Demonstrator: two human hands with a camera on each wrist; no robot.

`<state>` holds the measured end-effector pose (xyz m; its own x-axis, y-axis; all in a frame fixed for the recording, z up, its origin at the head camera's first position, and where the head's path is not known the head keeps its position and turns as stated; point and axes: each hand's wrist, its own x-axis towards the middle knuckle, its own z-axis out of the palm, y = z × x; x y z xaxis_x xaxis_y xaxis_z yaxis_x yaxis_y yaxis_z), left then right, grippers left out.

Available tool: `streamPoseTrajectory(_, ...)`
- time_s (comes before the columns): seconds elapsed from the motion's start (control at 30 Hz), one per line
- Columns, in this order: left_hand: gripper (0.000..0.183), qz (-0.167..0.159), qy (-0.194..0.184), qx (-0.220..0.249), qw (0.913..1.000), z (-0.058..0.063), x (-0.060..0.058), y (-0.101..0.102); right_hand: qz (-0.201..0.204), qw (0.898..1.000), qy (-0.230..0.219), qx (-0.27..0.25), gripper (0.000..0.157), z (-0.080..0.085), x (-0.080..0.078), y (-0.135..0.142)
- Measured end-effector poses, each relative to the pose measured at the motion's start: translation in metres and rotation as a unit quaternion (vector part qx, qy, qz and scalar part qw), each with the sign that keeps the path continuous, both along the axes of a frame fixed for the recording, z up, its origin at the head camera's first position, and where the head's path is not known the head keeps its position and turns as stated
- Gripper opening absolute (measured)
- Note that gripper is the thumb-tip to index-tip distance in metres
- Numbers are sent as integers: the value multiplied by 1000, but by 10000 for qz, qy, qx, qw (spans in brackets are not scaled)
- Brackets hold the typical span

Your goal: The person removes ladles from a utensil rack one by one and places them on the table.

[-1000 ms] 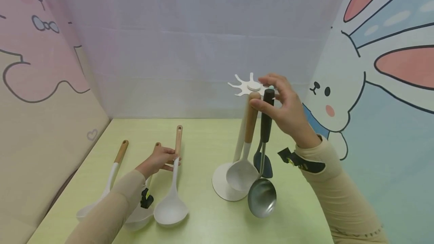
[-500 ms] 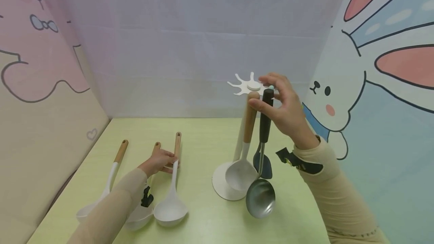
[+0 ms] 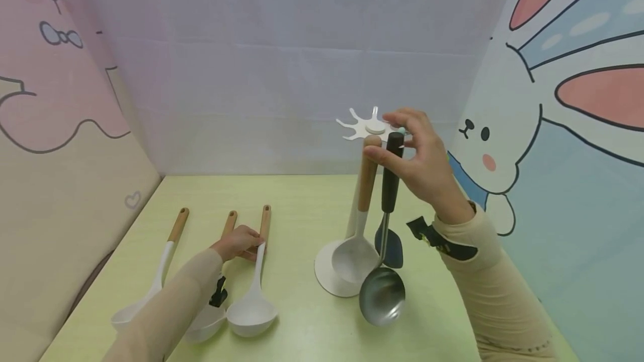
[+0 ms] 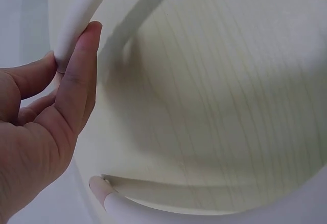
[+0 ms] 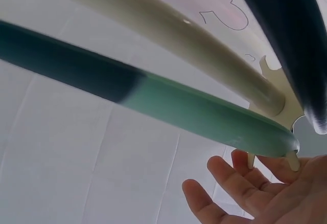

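Note:
My left hand point(image 3: 240, 243) pinches a white ladle point(image 3: 251, 315) where its neck meets the wooden handle. The left wrist view shows thumb and fingers on that white neck point(image 4: 76, 24); the bowl lies low, close to the table. My right hand point(image 3: 422, 161) is at the top of a white utensil rack point(image 3: 359, 126), its thumb against a hanging ladle's wooden handle point(image 3: 368, 177). In the right wrist view the fingers point(image 5: 230, 183) are spread loosely beside the hooks. On the rack also hang a steel ladle point(image 3: 382, 298) with a black handle and a dark spatula point(image 3: 393, 247).
Two more white utensils with wooden handles lie left of my left hand: one ladle-like point(image 3: 126, 314) at the far left, one point(image 3: 206, 324) partly behind my sleeve. The rack's round base point(image 3: 324, 272) stands on the pale table point(image 3: 302, 211). Printed cloth walls enclose the table.
The ladle's handle end has dropped lower in the head view, with my left hand on it. The hanging ladles and my right hand have shifted slightly left at the rack.

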<state>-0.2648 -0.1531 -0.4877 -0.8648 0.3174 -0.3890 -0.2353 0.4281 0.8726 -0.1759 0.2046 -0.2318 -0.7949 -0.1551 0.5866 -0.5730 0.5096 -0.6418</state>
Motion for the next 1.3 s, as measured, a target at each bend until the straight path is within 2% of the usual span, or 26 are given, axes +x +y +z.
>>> streamPoseTrajectory(0.3,21,-113,-200,-110,9997,-9,1,-2,-159,9997,-85,156,62,3,4,-3)
streamPoseTrajectory(0.4,20,-48,-213,-186,9996,-10,2,-1,-178,9996,-122,193,63,4,5,-2)
streamPoseTrajectory(0.6,20,-15,-31,-449,9990,-7,2,-1,-219,9993,-75,289,69,3,6,0)
streamPoseTrajectory(0.77,29,-126,374,-661,9970,-1,3,-2,-52,9996,22,277,74,1,3,5)
streamPoseTrajectory(0.83,38,-276,661,-917,9932,3,3,-1,85,9997,39,242,75,0,2,8)
streamPoseTrajectory(0.9,43,-463,1061,-1296,9848,8,3,-1,268,9995,23,152,73,0,0,14)
streamPoseTrajectory(1.0,47,-622,1902,-1953,9601,18,1,-1,714,9973,-3,-191,70,2,-5,24)
streamPoseTrajectory(1.07,48,-521,2392,-2127,9460,27,1,2,1204,9906,-41,-653,69,3,-10,32)
streamPoseTrajectory(1.13,49,-313,2760,-1961,9404,39,2,8,1790,9773,-27,-1130,69,3,-17,39)
streamPoseTrajectory(1.23,51,-19,3242,-1176,9387,64,7,25,2662,9496,-151,-1646,74,1,-31,46)
streamPoseTrajectory(1.3,51,20,3655,-548,9292,84,13,43,3165,9304,-334,-1818,76,-2,-41,48)
